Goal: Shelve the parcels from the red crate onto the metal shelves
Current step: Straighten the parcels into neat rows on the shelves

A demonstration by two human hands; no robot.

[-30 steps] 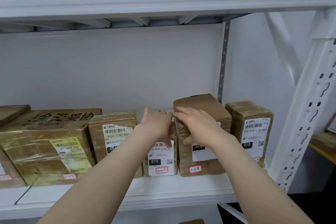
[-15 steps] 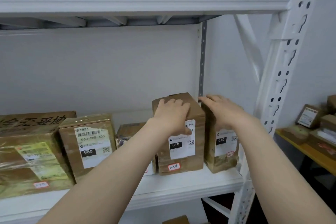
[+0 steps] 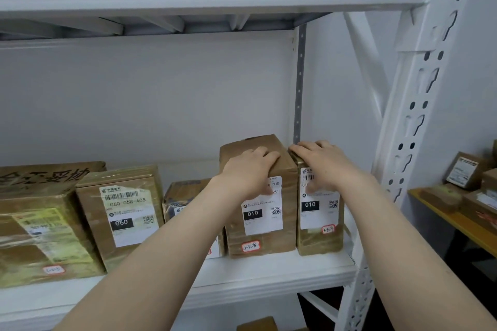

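With other parcels (image 3: pixel 121 212) already lined up on the metal shelf (image 3: pixel 269 273), the left hand (image 3: pixel 248 170) grips the tall parcel (image 3: pixel 286 239) over its top front edge and the right hand (image 3: pixel 321 165) likewise grips the end parcel (image 3: pixel 317 243) touching it, so both look nearly placed, while the red crate is out of view.

Left hand (image 3: pixel 247 169) grips top front edge of tall box (image 3: pixel 262 223), right hand (image 3: pixel 322 164) grips end box (image 3: pixel 320 239) likewise. Boxes upright, touching, at right end of white shelf (image 3: pixel 269 274).
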